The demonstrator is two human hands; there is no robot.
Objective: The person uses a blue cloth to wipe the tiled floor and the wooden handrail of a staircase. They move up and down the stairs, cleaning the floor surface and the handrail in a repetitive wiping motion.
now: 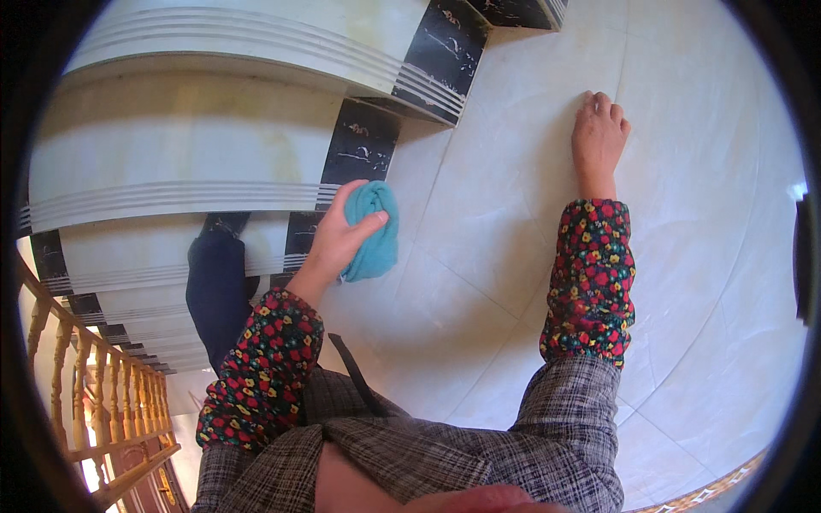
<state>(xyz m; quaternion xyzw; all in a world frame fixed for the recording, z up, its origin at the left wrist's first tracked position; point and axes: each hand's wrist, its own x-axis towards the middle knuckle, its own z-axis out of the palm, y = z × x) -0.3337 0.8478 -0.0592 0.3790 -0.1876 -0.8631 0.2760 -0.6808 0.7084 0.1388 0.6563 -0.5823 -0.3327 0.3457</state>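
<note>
A folded teal cloth [372, 234] is gripped in my left hand [333, 237], thumb across its near face and fingers around the far side. It is beside the black end strip [360, 141] of a stair, where the steps meet the pale tiled wall [474, 263]. Whether the cloth touches the step or wall, I cannot tell. My right hand [601, 138] is up against the tiles farther right, back towards me. It holds nothing visible; its fingers are bent and slightly apart, the thumb hidden.
Pale stair treads [179, 154] with grooved edges rise at the left and top. My dark-clad leg [215, 295] stands on a lower step. A wooden baluster railing [122, 385] runs along the lower left. A dark object [803, 256] shows at the right rim.
</note>
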